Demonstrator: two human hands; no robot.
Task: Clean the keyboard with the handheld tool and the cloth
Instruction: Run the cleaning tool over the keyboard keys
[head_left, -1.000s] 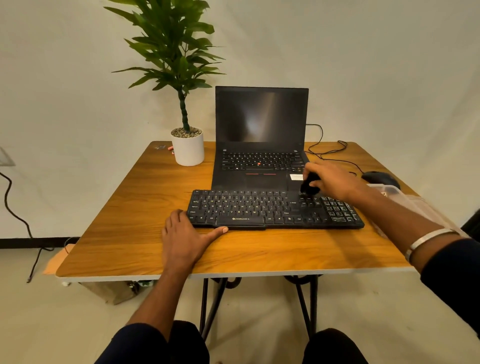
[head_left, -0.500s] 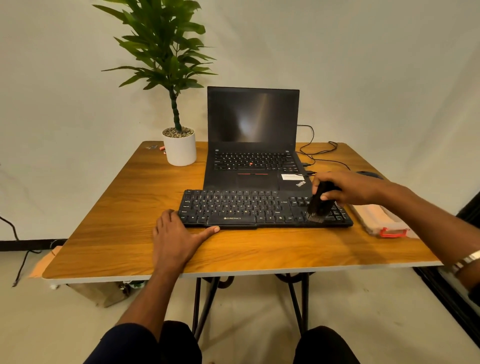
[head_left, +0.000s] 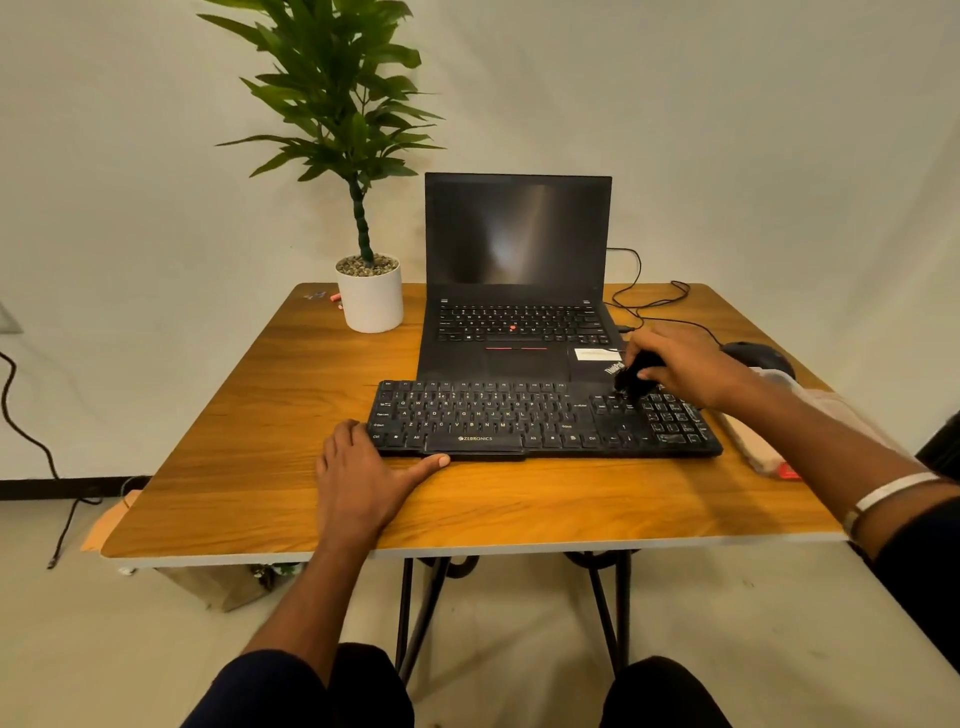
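Observation:
A black keyboard (head_left: 498, 421) lies across the wooden table (head_left: 249, 415) in front of an open laptop. My right hand (head_left: 675, 366) grips a small black brush (head_left: 631, 379), whose tip touches the keys at the back right of the keyboard, near the number pad. My left hand (head_left: 363, 473) rests flat on the table at the keyboard's front left corner, its thumb stretched along the front edge. No cloth is recognisable in view.
An open black laptop (head_left: 514, 291) stands behind the keyboard. A potted plant in a white pot (head_left: 370, 296) sits at the back left. A black mouse (head_left: 756, 356) and cables lie at the back right, with a clear plastic box (head_left: 763, 447) beside the keyboard's right end.
My right hand has moved the brush from the keyboard's front right keys back toward the rear row near the laptop. The left hand has stayed put.

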